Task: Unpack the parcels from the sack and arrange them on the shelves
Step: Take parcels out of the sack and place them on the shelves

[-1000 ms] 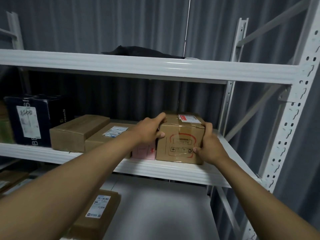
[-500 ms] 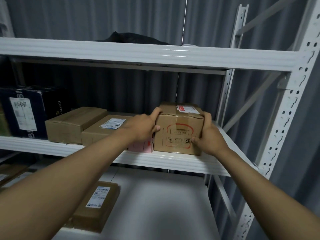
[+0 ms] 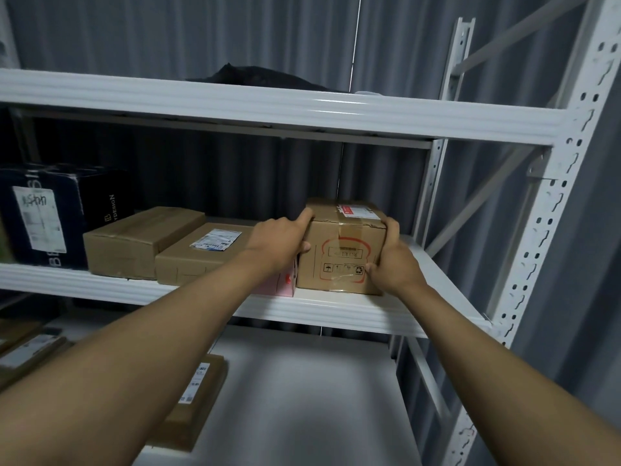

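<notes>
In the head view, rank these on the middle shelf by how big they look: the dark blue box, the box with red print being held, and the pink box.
Largest to smallest:
1. dark blue box, though its left part is cut off
2. box with red print
3. pink box, mostly hidden behind the left arm, so its true size is unsure

We count three brown cardboard boxes (image 3: 342,250) (image 3: 142,240) (image 3: 201,253) on the middle shelf (image 3: 336,312), plus one dark box (image 3: 43,213) and one pink box (image 3: 284,285). One dark bag (image 3: 262,77) lies on the top shelf (image 3: 302,112). One flat parcel (image 3: 195,401) lies on the bottom shelf (image 3: 302,398); more at the left edge are too blurred to count.
</notes>
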